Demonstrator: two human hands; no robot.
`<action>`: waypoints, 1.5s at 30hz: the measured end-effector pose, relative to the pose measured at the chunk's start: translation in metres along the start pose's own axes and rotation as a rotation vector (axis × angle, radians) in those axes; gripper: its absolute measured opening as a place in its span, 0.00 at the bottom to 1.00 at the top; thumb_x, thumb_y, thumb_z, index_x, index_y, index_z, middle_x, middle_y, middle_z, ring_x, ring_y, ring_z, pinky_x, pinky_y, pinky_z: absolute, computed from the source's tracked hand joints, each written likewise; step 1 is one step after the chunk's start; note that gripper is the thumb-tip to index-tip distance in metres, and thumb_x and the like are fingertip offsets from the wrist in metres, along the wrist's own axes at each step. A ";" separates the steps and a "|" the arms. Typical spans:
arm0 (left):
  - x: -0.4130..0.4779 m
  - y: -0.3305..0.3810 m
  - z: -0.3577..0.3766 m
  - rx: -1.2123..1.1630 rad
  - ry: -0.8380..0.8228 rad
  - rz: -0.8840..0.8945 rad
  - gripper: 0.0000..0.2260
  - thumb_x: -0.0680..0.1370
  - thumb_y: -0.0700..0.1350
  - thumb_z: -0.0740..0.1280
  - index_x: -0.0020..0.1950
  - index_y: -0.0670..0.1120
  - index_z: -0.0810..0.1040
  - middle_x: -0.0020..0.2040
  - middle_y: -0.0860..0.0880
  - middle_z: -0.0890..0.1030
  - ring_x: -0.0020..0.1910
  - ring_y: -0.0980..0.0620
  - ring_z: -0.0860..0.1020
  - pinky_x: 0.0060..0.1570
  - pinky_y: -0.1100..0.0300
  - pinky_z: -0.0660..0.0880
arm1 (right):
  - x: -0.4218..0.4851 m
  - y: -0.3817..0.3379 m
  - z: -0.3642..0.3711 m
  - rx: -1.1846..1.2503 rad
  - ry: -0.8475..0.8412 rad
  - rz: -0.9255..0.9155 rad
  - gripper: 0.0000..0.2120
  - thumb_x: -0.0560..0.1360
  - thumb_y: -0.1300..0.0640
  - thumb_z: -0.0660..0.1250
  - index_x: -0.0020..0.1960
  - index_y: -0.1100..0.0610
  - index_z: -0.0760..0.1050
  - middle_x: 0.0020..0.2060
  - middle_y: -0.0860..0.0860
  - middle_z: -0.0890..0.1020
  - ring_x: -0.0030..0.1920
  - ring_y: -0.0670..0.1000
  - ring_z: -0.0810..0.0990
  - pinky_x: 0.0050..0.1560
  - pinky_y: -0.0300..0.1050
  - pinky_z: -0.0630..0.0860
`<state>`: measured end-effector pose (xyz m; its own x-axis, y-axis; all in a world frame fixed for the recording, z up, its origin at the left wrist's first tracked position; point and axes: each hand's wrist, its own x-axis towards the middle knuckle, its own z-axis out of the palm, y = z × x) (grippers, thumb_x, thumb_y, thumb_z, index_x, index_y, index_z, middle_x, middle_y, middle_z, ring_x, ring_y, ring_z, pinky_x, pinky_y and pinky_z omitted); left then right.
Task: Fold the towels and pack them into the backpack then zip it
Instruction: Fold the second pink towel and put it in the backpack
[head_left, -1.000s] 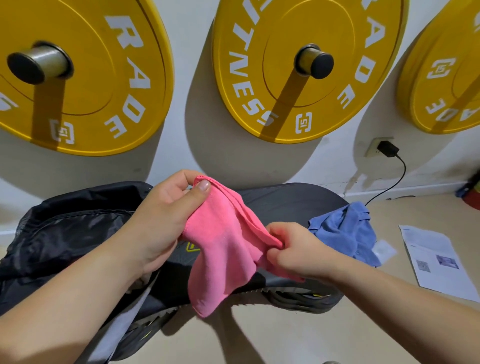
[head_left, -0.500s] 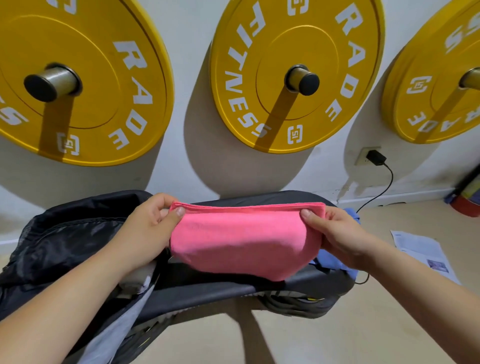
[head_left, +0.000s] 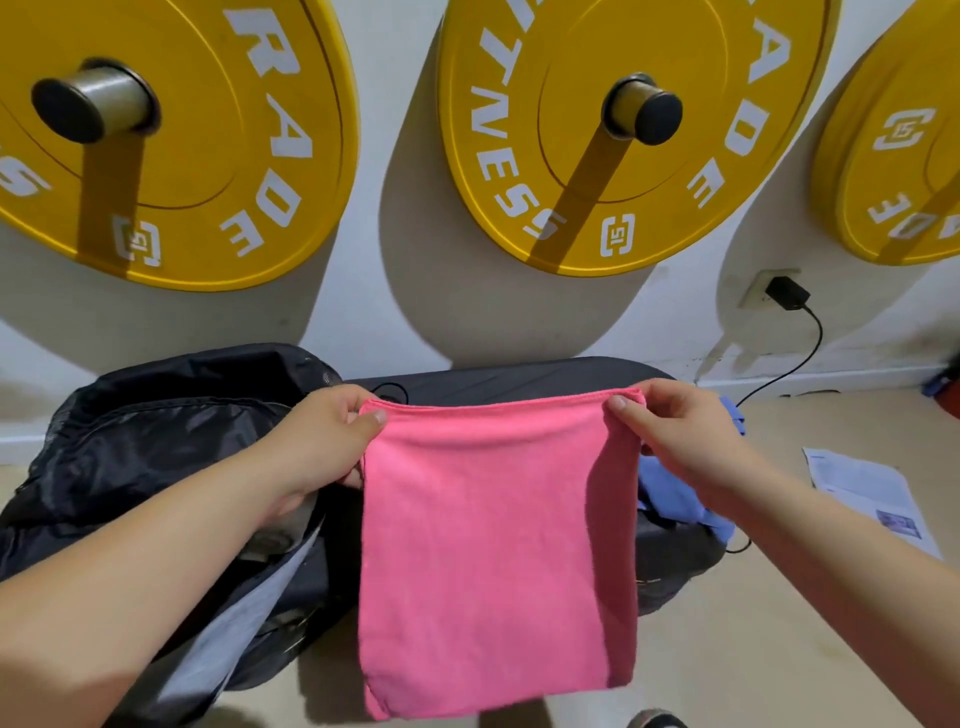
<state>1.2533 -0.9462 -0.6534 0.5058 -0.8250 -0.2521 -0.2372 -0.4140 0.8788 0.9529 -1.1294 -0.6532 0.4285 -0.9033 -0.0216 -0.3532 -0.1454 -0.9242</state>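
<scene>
A pink towel (head_left: 493, 545) hangs flat and full length in front of me. My left hand (head_left: 322, 436) pinches its top left corner and my right hand (head_left: 675, 431) pinches its top right corner. A black backpack (head_left: 156, 431) lies open on the left, under my left forearm, with a pale lining showing. A blue towel (head_left: 675, 499) lies crumpled on the dark bench (head_left: 519, 379), mostly hidden behind the pink towel and my right wrist.
Yellow weight plates (head_left: 597, 156) hang on pegs on the white wall behind the bench. A black charger (head_left: 787, 293) sits in a wall socket, its cable running down to the floor. A printed sheet of paper (head_left: 872, 499) lies on the beige floor at right.
The pink towel went from bunched between my hands to stretched out by two corners, and now it hangs down unfolded at full length.
</scene>
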 end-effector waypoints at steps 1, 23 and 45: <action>0.011 -0.006 0.002 0.026 0.022 -0.015 0.07 0.83 0.42 0.64 0.50 0.43 0.81 0.39 0.41 0.81 0.36 0.47 0.79 0.42 0.48 0.83 | 0.009 0.004 0.006 -0.029 0.015 0.003 0.09 0.78 0.58 0.71 0.41 0.61 0.81 0.31 0.51 0.79 0.32 0.44 0.74 0.36 0.38 0.72; 0.133 -0.055 0.037 0.059 0.180 0.053 0.06 0.77 0.36 0.70 0.44 0.45 0.81 0.38 0.44 0.83 0.35 0.52 0.79 0.45 0.58 0.79 | 0.131 0.085 0.048 -0.021 0.047 0.012 0.06 0.73 0.68 0.71 0.41 0.59 0.81 0.36 0.52 0.84 0.37 0.49 0.80 0.44 0.48 0.79; 0.123 -0.087 0.057 1.003 -0.133 0.285 0.11 0.76 0.56 0.65 0.55 0.53 0.77 0.53 0.53 0.77 0.56 0.48 0.77 0.55 0.50 0.77 | 0.129 0.110 0.044 -0.782 -0.239 -0.022 0.10 0.77 0.47 0.68 0.41 0.51 0.78 0.39 0.48 0.80 0.42 0.52 0.79 0.43 0.46 0.75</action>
<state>1.2891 -1.0332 -0.7836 0.2420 -0.9526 -0.1845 -0.9422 -0.2762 0.1899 1.0055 -1.2443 -0.7745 0.5764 -0.7994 -0.1693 -0.7830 -0.4810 -0.3944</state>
